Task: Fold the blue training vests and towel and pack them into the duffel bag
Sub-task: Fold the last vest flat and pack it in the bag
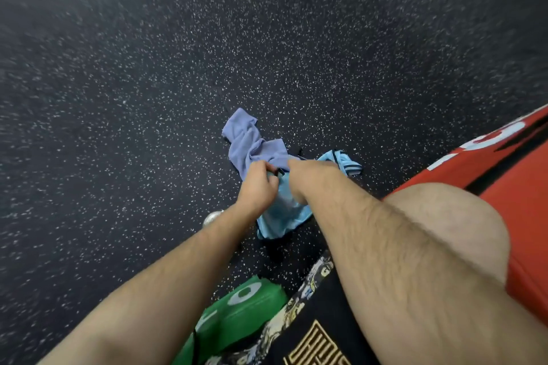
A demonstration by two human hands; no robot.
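A light blue training vest [281, 213] lies crumpled on the dark speckled floor, low in the middle of the view. My left hand [258, 185] grips its upper edge with curled fingers. My right hand [299, 175] reaches down onto the same vest; its fingers are hidden behind the wrist. A lavender-blue towel [246, 142] lies bunched just beyond both hands. Another piece of light blue vest with a dark trim [344, 163] shows to the right of my right hand. The duffel bag is out of sight.
A green bag-like item with white marks [237, 314] lies near my legs at the bottom. A small shiny round object [212, 218] sits left of my left wrist. Black patterned shorts and a red shirt fill the lower right. Speckled floor spreads all around.
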